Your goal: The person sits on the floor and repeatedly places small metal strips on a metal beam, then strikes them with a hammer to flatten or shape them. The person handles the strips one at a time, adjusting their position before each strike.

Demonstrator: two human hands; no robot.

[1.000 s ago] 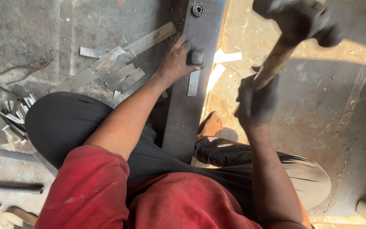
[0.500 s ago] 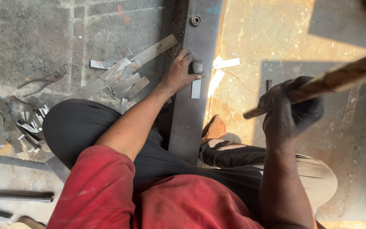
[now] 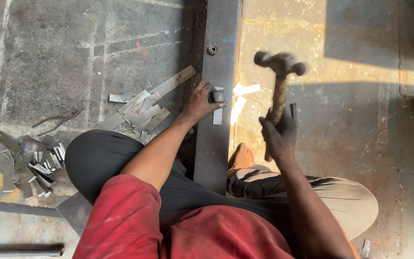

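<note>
A long dark steel bar (image 3: 219,57) lies on the concrete floor between my legs. My left hand (image 3: 198,101) rests on it and grips a short dark punch (image 3: 217,96) that stands on a small metal strip (image 3: 217,115) laid on the bar. My right hand (image 3: 277,136) is closed around the wooden handle of a hammer (image 3: 279,67). The hammer's dark head hangs blurred to the right of the bar, a little above and beside the punch.
Several cut metal strips (image 3: 144,110) lie left of the bar, and another heap (image 3: 29,163) sits at far left. Pliers (image 3: 56,120) lie on the floor. A saw blade (image 3: 15,207) and a rod (image 3: 20,249) are at lower left. A nut (image 3: 212,49) sits on the bar.
The hammer has swung down from high at the right, and its head is now close to the punch. My left hand has stayed on the punch.
</note>
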